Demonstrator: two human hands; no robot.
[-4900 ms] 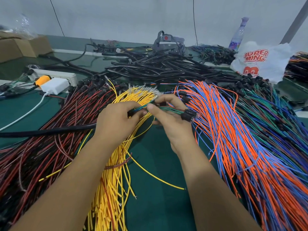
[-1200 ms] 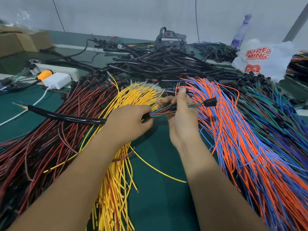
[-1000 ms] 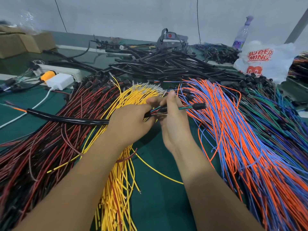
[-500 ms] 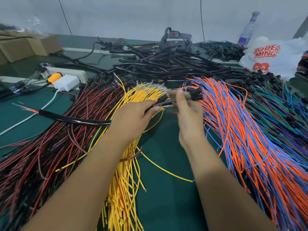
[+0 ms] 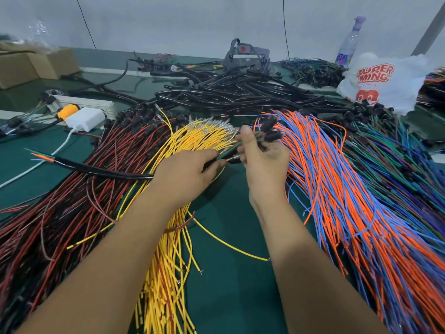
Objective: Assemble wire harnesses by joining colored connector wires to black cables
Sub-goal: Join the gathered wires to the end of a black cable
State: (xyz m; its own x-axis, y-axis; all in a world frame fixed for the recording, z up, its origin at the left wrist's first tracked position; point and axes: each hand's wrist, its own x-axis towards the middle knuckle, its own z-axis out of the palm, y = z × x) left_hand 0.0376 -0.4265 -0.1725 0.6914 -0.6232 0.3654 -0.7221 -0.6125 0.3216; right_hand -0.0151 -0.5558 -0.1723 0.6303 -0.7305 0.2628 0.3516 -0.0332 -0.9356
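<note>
We grip one black cable in our left hand so its end faces the right hand, which pinches green connector wires beside it, seemingly for joining; four sorted colour bundles fan across the table, the yellow bundle under our wrists; loose wires are beyond counting.

The white plastic bag carries red lettering in 2 lines, "SUPER" above "MING", with a red cartoon-like mark printed below the words. Just beside the bag's upper left edge stands a clear bottle with a purple label; only a few white letters show on it, and they are too small and cut off by the bag to read.
</note>
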